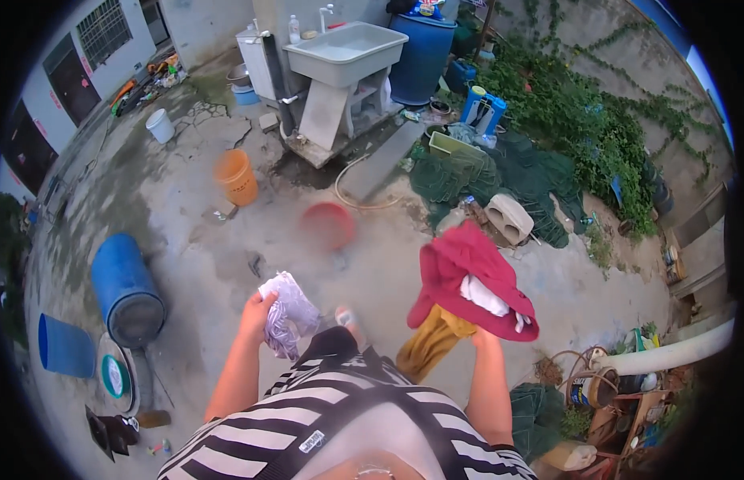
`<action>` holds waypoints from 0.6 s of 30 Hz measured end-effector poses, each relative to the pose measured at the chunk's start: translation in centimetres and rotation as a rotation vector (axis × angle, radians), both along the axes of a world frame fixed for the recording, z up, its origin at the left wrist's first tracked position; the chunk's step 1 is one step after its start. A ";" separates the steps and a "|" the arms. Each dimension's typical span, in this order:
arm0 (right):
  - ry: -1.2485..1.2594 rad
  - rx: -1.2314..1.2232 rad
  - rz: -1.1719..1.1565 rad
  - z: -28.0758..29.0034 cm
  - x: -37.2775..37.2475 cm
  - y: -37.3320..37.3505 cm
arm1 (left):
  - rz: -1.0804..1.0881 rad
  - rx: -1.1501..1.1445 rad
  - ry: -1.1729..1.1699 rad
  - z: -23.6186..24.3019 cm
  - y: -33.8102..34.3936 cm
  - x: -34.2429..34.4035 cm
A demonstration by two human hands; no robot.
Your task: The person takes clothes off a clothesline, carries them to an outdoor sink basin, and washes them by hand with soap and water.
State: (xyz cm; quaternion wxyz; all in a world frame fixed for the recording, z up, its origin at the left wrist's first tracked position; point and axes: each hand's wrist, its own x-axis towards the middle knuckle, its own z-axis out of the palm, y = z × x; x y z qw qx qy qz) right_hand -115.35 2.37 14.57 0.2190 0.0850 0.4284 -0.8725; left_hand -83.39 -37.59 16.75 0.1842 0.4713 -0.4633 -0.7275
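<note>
My left hand (257,312) is closed on a pale lilac cloth (290,308) with a shiny, partly striped surface, which hangs in folds in front of me. Out to the right, my right hand (485,339) grips a bundle of clothes, its fingers mostly hidden by the fabric. On top of that bundle is a crimson garment (472,260). A mustard-yellow garment (433,344) droops below it, and a white cloth (484,296) shows in the red folds. Ahead, between my hands, a red basin (327,226) stands on the concrete, apart from both.
An orange bucket (236,178) and a white bucket (159,126) stand farther off. A washing sink (348,60) is ahead, with a hose (364,203) below. Blue barrels (124,280) lie at left. Green netting (508,172) and a concrete block (510,219) are at right.
</note>
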 end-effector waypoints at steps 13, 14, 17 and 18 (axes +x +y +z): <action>0.273 0.339 0.269 14.3 -22.6 -15.9 | -0.194 -0.089 0.026 -0.3 -12.3 -29.7; 0.275 0.325 0.237 14.7 -24.0 -17.3 | -0.264 -0.084 0.000 0.3 -12.6 -32.7; 0.305 0.221 0.294 15.9 -27.4 -20.5 | -0.445 -0.221 0.012 2.5 -12.7 -39.5; 0.298 0.216 0.296 16.2 -28.6 -21.5 | -0.445 -0.223 0.004 3.1 -13.1 -41.6</action>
